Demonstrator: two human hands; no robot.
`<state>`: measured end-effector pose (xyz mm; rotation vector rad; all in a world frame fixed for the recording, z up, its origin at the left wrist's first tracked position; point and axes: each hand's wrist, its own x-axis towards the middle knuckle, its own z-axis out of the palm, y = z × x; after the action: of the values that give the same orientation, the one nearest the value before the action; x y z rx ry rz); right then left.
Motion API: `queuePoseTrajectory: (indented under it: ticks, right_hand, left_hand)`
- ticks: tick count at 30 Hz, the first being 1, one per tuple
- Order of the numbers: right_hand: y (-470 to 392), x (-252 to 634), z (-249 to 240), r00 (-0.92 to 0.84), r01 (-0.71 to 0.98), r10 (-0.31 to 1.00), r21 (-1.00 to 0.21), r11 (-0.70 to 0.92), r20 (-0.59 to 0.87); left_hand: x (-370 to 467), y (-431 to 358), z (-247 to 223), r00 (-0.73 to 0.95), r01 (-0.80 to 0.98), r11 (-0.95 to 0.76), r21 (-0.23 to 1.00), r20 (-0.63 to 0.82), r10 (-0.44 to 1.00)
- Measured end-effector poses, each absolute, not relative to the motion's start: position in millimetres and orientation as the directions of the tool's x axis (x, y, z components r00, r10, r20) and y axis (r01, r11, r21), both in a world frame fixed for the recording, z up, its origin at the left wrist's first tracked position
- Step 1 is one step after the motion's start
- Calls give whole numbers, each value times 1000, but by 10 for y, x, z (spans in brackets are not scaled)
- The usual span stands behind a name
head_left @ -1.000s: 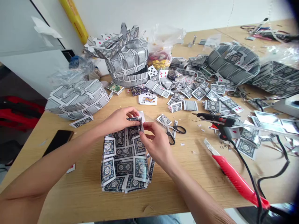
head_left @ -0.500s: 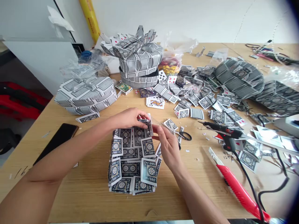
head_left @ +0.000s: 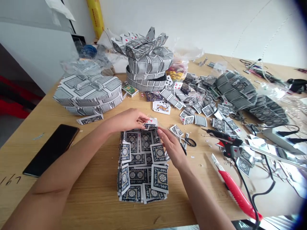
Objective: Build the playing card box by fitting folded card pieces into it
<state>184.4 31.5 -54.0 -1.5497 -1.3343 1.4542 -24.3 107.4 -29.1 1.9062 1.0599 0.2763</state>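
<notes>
A box made of playing cards with dark patterned backs stands on the table in front of me. At its far edge my left hand pinches a playing card, part of whose white face shows. My right hand is closed on the far right corner of the box, its fingertips close to that card. Some fingertips are hidden behind the cards. Just right of my right hand lie scissors with black handles, beside some loose cards.
A glue gun and a red-handled cutter lie on the right. A phone is at left. Behind are a lidded card box, a stacked card piece and many loose cards.
The view has shifted a little. The playing card at the far edge now tilts so its white face shows, and my right fingers have moved against the box's corner.
</notes>
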Motion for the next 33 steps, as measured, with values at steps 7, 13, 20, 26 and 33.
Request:
queuePoseTrajectory:
  ticks: [7, 13, 20, 26, 33]
  right_hand:
    - [326, 1809, -556, -262, 270, 926, -942, -199, -271]
    - [373, 1786, -550, -200, 612, 943, -786, -90, -264]
    - [440, 1632, -339, -124, 943, 962, -332, 37, -245]
    - [400, 1584, -354, -120, 965, 973, -252, 67, -199]
    - [363, 1505, -353, -60, 976, 974, -215, 12, -217]
  left_hand:
    - [-240, 893, -374, 452, 777, -309, 548, -145, 880]
    - [-137, 787, -362, 408, 878, -363, 313, -93, 908]
    - [-136, 788, -381, 407, 886, -373, 276, -75, 910]
    - [-129, 777, -368, 404, 888, -368, 276, -86, 911]
    - [-116, 748, -346, 416, 887, -379, 264, -99, 904]
